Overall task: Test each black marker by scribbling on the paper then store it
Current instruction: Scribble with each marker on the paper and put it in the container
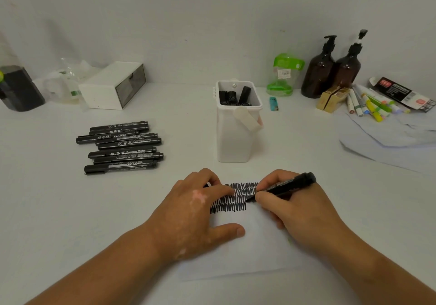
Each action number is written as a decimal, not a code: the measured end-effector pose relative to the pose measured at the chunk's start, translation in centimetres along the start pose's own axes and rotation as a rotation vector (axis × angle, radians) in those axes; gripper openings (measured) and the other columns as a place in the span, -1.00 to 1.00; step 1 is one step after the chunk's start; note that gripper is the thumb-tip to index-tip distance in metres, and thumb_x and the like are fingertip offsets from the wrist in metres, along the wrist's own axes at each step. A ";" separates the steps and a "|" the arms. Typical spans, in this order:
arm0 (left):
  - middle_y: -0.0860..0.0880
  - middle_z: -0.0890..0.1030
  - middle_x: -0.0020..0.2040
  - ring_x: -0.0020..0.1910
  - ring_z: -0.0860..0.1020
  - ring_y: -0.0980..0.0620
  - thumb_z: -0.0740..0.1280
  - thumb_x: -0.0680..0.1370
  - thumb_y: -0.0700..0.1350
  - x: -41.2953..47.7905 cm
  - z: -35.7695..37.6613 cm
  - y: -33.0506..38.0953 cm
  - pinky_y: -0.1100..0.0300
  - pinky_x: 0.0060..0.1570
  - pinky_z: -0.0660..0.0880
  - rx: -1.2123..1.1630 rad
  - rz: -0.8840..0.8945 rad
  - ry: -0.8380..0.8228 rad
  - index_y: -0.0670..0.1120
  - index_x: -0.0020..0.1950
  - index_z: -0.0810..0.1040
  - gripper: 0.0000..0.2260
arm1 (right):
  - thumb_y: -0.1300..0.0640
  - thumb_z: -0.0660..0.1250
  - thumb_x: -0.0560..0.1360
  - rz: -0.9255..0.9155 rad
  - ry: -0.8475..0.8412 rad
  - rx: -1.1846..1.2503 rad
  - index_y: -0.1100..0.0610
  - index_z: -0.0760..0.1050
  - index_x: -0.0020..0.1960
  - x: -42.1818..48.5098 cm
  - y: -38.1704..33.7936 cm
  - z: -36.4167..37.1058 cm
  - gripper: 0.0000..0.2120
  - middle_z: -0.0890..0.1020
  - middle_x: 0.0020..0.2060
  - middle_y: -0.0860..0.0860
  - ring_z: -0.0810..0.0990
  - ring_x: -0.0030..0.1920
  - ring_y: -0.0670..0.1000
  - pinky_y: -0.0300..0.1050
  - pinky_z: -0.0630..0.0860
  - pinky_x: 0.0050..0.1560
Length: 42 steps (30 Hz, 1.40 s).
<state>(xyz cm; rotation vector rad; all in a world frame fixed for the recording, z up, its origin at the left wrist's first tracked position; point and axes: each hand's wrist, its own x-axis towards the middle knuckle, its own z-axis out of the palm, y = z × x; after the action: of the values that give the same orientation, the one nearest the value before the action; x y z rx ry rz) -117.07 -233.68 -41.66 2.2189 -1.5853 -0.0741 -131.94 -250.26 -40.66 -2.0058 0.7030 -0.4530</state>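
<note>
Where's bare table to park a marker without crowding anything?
Free: between the marker pile and the white container; also between the container and the crumpled sheet. Left of the left hand is bare too. Crowded: the back right, with the brown bottles and coloured pens.

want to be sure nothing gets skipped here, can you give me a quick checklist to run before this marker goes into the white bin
1. Marker writes: ok, dark scribbles fill rows on the paper and its tip sits at the end of a row.
2. Paper held steady: ok, left hand lies flat on it.
3. Cap ready to go back on: cannot tell, something dark peeks out under the left fingers but it is mostly hidden.
4. Room in the white bin: ok, a few markers stand inside with space left.
5. Path to the bin: ok, nothing lies between right hand and it.
6. Untested markers left: ok, a pile lies to the left.
</note>
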 end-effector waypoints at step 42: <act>0.26 0.57 0.10 -0.05 0.64 0.12 0.38 0.55 -0.27 0.5 -1.4 -0.6 0.30 -0.16 0.58 -0.625 -0.199 0.236 0.23 0.21 0.36 -0.55 | 0.11 0.51 0.36 -0.052 0.081 0.463 0.13 0.61 -0.20 0.8 0.4 -2.0 -0.88 0.50 -0.51 0.08 0.41 -0.51 0.02 -0.18 0.36 -0.54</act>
<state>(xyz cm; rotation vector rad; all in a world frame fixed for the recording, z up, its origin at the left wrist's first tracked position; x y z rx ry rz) -115.99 -233.55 -40.52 1.7996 -1.0281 -0.3076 -132.60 -252.23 -39.94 -1.5785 0.5365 -0.6651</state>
